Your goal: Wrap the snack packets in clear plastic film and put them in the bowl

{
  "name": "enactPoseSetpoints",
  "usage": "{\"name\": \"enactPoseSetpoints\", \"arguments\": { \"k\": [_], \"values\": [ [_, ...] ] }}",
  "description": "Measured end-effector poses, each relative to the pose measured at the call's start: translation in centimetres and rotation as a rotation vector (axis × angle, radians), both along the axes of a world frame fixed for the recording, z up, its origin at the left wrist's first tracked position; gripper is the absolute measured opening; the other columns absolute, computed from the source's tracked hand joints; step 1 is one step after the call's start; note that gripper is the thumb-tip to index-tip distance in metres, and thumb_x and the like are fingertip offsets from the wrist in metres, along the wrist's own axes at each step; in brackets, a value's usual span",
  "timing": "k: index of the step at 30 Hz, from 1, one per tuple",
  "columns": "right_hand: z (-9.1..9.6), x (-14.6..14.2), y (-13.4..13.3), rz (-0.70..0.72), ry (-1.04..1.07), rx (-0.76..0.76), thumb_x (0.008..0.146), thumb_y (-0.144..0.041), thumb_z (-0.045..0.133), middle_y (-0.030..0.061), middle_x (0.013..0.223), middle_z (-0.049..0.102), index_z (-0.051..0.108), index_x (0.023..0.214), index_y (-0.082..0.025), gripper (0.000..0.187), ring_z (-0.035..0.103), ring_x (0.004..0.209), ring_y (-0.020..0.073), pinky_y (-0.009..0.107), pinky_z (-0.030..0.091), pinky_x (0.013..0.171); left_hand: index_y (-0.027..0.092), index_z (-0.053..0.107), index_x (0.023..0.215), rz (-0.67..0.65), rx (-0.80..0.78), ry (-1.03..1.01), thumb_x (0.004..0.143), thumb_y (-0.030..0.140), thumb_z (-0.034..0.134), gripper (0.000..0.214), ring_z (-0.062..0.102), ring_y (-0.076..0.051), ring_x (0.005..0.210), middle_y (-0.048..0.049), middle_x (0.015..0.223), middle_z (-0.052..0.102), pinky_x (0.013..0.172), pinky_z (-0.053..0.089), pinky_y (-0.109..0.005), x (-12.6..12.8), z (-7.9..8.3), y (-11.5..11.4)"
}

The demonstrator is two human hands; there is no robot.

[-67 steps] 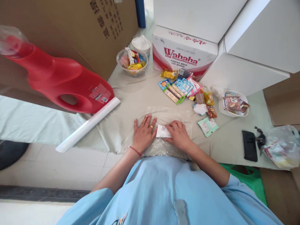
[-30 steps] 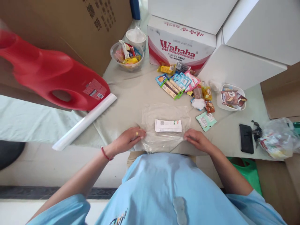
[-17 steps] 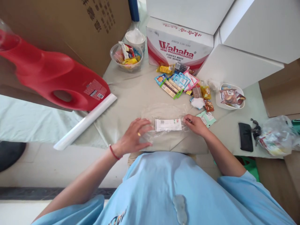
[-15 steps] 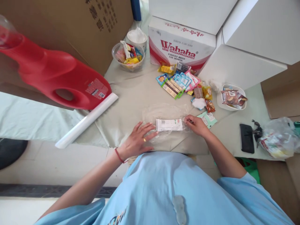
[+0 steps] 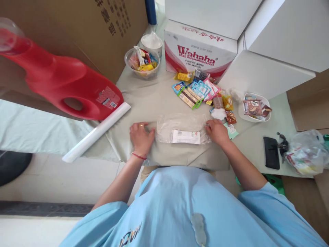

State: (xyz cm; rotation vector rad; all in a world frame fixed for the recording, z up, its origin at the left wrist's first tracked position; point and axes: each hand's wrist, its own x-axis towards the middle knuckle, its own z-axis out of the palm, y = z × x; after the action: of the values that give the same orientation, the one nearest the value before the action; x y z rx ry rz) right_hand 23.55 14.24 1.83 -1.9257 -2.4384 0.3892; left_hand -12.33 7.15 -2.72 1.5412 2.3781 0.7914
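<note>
A white wrapped snack packet (image 5: 185, 137) lies flat on the near edge of a sheet of clear plastic film (image 5: 183, 121). To the left of the film, my left hand (image 5: 142, 138) rests on the cloth, fingers bent and thumb apart, with nothing in it. My right hand (image 5: 218, 133) is at the film's right edge, its fingers curled together on the plastic. Its fingertips are partly hidden. Just beyond that hand lies a pale green packet (image 5: 231, 131), partly covered by it.
A roll of plastic film (image 5: 97, 132) lies beside a red jug (image 5: 77, 82) at left. Several snacks (image 5: 190, 96) are piled before a Wahaba-style printed carton (image 5: 199, 51). A clear bowl (image 5: 128, 65), a white tub (image 5: 241, 113) and a phone (image 5: 271, 152) stand or lie around.
My left hand has moved left and away from the packet to the cloth beside the film. The film's near edge lies flatter. My right hand has shifted slightly away from me.
</note>
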Motion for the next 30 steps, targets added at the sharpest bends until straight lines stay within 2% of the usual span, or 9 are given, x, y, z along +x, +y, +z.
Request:
{"name": "enactPoseSetpoints", "arguments": {
  "k": [2, 4, 6, 9, 12, 16, 19, 24, 30],
  "values": [
    [0.5, -1.0, 0.8, -0.003, -0.053, 0.097, 0.103, -0.028, 0.051, 0.0196, 0.120, 0.068, 0.071, 0.126, -0.015, 0.033, 0.053, 0.118, 0.0358, 0.039, 0.046, 0.084, 0.017, 0.068, 0.108, 0.076, 0.092, 0.043, 0.088, 0.032, 0.063, 0.025, 0.055, -0.040, 0.123, -0.0194, 0.118, 0.063, 0.108, 0.043, -0.060, 0.1, 0.7, -0.7],
    [0.6, -2.3, 1.8, 0.068, -0.015, 0.120, 0.105, -0.028, 0.048, 0.0204, 0.120, 0.067, 0.072, 0.126, -0.015, 0.035, 0.051, 0.118, 0.0366, 0.044, 0.047, 0.092, 0.019, 0.069, 0.108, 0.013, 0.208, 0.079, 0.093, 0.028, 0.057, 0.021, 0.057, -0.037, 0.120, -0.0167, 0.115, 0.064, 0.107, 0.043, -0.058, 0.9, 1.6, -1.8],
    [0.4, -3.9, 3.0, 0.201, 0.053, 0.093, 0.104, -0.025, 0.048, 0.0202, 0.124, 0.066, 0.071, 0.126, -0.014, 0.034, 0.052, 0.117, 0.0358, 0.046, 0.046, 0.099, 0.022, 0.071, 0.110, -0.213, 0.274, 0.093, 0.097, 0.022, 0.051, 0.024, 0.061, -0.032, 0.114, -0.0130, 0.111, 0.068, 0.103, 0.043, -0.053, 2.6, 2.5, -2.7],
    [-0.4, -6.7, 4.6, 0.340, 0.081, 0.032, 0.100, -0.023, 0.057, 0.0207, 0.140, 0.062, 0.064, 0.138, -0.014, 0.040, 0.053, 0.122, 0.0360, 0.047, 0.047, 0.102, 0.025, 0.070, 0.129, -0.610, 0.186, 0.100, 0.099, 0.017, 0.048, 0.039, 0.063, -0.029, 0.114, -0.0114, 0.123, 0.074, 0.096, 0.044, -0.048, 6.1, 3.2, -3.2],
    [-1.0, -8.8, 5.9, 0.291, 0.016, -0.075, 0.096, -0.027, 0.067, 0.0225, 0.134, 0.066, 0.063, 0.139, -0.012, 0.046, 0.057, 0.120, 0.0362, 0.044, 0.047, 0.097, 0.025, 0.068, 0.138, -0.758, 0.017, 0.162, 0.102, 0.018, 0.046, 0.043, 0.063, -0.029, 0.114, -0.0116, 0.135, 0.073, 0.089, 0.044, -0.047, 8.9, 2.8, -2.6],
    [-0.5, -9.6, 7.1, 0.279, 0.006, -0.217, 0.095, -0.026, 0.069, 0.0136, 0.102, 0.073, 0.075, 0.111, -0.016, 0.020, 0.062, 0.098, 0.0286, 0.037, 0.045, 0.087, 0.021, 0.068, 0.138, -0.757, -0.070, 0.235, 0.105, 0.019, 0.044, 0.041, 0.065, -0.029, 0.110, -0.0111, 0.141, 0.071, 0.086, 0.044, -0.046, 9.8, 1.8, -2.2],
    [1.1, -8.8, 6.4, 0.394, 0.117, -0.118, 0.096, -0.026, 0.067, 0.0124, 0.110, 0.070, 0.076, 0.100, -0.018, 0.013, 0.059, 0.107, 0.0281, 0.037, 0.042, 0.093, 0.022, 0.067, 0.139, -0.747, -0.061, 0.254, 0.106, 0.019, 0.044, 0.041, 0.066, -0.028, 0.107, -0.0113, 0.141, 0.071, 0.084, 0.044, -0.045, 9.6, 1.5, -2.4],
    [3.0, -6.6, 1.9, 0.635, 0.208, -0.071, 0.105, -0.025, 0.051, 0.0091, 0.104, 0.064, 0.073, 0.104, -0.018, 0.023, 0.056, 0.087, 0.0200, 0.030, 0.037, 0.078, 0.021, 0.071, 0.135, -0.729, -0.025, 0.219, 0.106, 0.021, 0.047, 0.037, 0.070, -0.028, 0.104, -0.0123, 0.137, 0.074, 0.082, 0.047, -0.045, 9.7, 1.2, -2.3],
    [0.6, -5.4, -3.4, 0.644, 0.153, -0.207, 0.108, -0.022, 0.047, 0.0045, 0.102, 0.066, 0.071, 0.131, -0.031, 0.034, 0.054, 0.083, 0.0194, 0.029, 0.033, 0.069, 0.022, 0.079, 0.109, -0.703, 0.045, -0.104, 0.100, 0.019, 0.051, 0.030, 0.073, -0.025, 0.108, -0.0104, 0.116, 0.080, 0.094, 0.054, -0.042, 7.5, -0.4, -3.1]
  ]
}}
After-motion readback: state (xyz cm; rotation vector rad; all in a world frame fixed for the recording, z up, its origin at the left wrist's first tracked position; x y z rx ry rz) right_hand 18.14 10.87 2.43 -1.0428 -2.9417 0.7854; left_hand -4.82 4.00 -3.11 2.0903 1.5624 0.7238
